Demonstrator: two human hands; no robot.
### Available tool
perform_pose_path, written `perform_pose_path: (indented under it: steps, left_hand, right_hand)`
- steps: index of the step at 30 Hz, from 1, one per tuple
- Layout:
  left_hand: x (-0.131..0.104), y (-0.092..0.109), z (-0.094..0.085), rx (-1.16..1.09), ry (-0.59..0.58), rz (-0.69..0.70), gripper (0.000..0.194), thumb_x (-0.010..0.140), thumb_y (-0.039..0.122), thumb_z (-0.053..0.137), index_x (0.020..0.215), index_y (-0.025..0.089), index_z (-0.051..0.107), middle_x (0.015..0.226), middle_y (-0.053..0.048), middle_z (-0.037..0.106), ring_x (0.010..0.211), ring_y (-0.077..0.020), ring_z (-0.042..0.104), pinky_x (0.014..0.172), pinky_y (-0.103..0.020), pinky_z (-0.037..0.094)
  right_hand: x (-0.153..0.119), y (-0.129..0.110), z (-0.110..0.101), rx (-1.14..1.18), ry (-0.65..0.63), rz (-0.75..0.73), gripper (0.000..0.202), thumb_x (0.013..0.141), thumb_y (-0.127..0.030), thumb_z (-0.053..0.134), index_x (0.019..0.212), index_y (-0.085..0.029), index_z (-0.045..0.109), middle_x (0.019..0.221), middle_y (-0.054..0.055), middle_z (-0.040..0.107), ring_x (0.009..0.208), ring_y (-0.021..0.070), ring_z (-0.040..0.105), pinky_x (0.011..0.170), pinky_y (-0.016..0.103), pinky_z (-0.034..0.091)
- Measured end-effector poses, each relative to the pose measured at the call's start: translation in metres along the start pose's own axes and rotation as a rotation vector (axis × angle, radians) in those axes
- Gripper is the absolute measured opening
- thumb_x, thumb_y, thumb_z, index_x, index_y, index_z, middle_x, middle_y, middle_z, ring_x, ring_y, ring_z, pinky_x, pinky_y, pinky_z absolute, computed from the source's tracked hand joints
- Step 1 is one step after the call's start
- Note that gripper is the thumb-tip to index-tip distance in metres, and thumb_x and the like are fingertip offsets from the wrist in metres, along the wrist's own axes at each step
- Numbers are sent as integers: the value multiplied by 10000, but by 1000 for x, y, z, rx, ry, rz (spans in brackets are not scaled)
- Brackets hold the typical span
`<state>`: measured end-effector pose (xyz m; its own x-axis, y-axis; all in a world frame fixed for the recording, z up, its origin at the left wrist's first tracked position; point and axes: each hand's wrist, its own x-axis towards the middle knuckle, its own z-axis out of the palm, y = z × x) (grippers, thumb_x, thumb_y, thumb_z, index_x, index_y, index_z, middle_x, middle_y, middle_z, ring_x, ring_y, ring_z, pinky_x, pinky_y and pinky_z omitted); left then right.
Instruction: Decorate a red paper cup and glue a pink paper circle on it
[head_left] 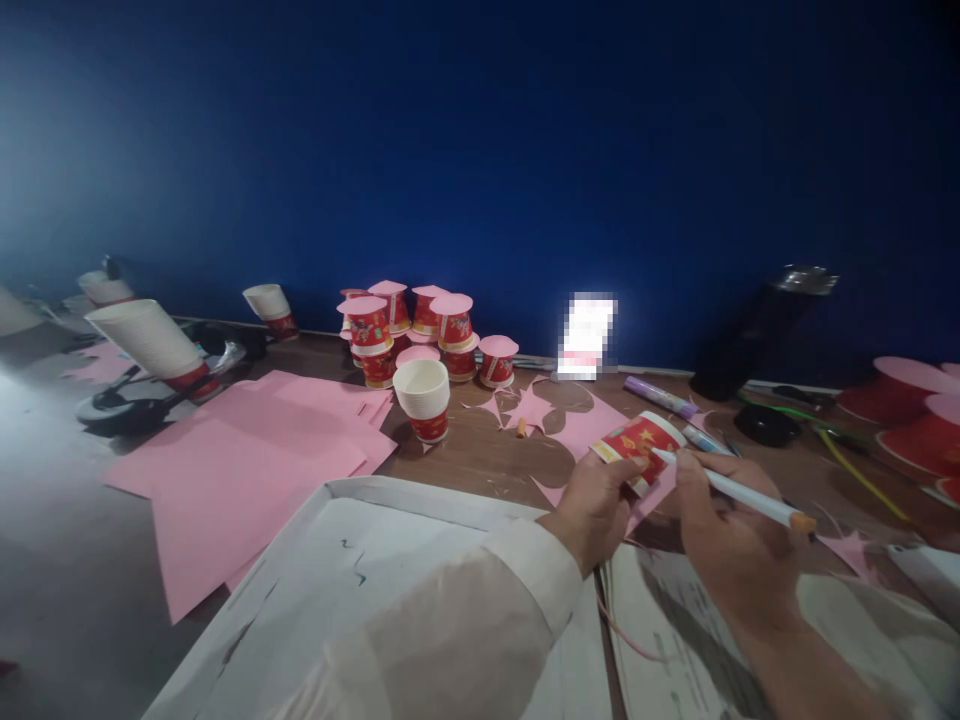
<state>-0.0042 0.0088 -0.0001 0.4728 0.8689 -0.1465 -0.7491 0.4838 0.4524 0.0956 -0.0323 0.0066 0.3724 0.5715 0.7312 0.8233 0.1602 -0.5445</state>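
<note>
My left hand [596,505] grips a red paper cup [637,445] with yellow figures, tilted on its side above the table. A white marker [739,488] with an orange end sits in my right hand [724,530]; its tip touches or nearly touches the cup's side. Under the cup lies pink paper [652,500] with curved cut edges. To the left, a short stack of white-and-red cups [422,400] stands upright. Behind it, several red cups topped with pink discs [454,320] are stacked upside down.
Pink sheets [255,450] lie at the left beside a long cup stack [150,340]. A white box lid [450,500] fills the front. At the back stand a glowing, pixelated screen [587,335] and a black bottle [750,330]; a purple tube [660,396] lies between.
</note>
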Motion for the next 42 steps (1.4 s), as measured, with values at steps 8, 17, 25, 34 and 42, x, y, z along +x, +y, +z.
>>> perform_pose_path:
  steps: [8, 17, 25, 34, 42]
  left_hand:
    - [0, 0, 0, -4, -5, 20, 339, 577, 133, 799, 897, 158, 689, 847, -58, 720, 846, -208, 675, 911, -355, 499]
    - [1, 0, -1, -5, -25, 26, 367, 569, 148, 828, 908, 149, 688, 854, -67, 717, 869, -223, 680, 906, -362, 487]
    - [0, 1, 0, 0, -32, 20, 332, 595, 137, 798, 916, 132, 713, 821, -55, 706, 802, -195, 663, 859, -340, 507]
    - [1, 0, 0, -52, -13, 42, 301, 584, 106, 751, 879, 146, 710, 857, -67, 729, 916, -233, 689, 933, -353, 497]
    - [2, 2, 3, -172, -11, 9, 248, 654, 162, 710, 899, 129, 730, 939, -99, 751, 976, -243, 692, 991, -352, 488]
  right_hand:
    - [1, -1, 0, 68, -35, 45, 282, 915, -460, 576, 775, -227, 652, 764, 86, 704, 755, 243, 678, 768, 399, 539]
    - [-2, -1, 0, 67, -63, 49, 301, 925, -492, 568, 821, -226, 664, 777, 81, 711, 752, 242, 681, 741, 389, 542]
    - [-2, -3, 2, 47, -37, 21, 322, 925, -515, 559, 820, -229, 662, 796, 88, 729, 777, 238, 690, 765, 377, 549]
    - [4, -1, -12, 88, -68, 62, 317, 943, -491, 567, 795, -227, 664, 644, 28, 610, 595, 197, 575, 596, 347, 478]
    - [4, 3, -8, 111, -4, 53, 299, 940, -466, 582, 923, -191, 697, 862, 91, 705, 814, 249, 667, 765, 396, 532]
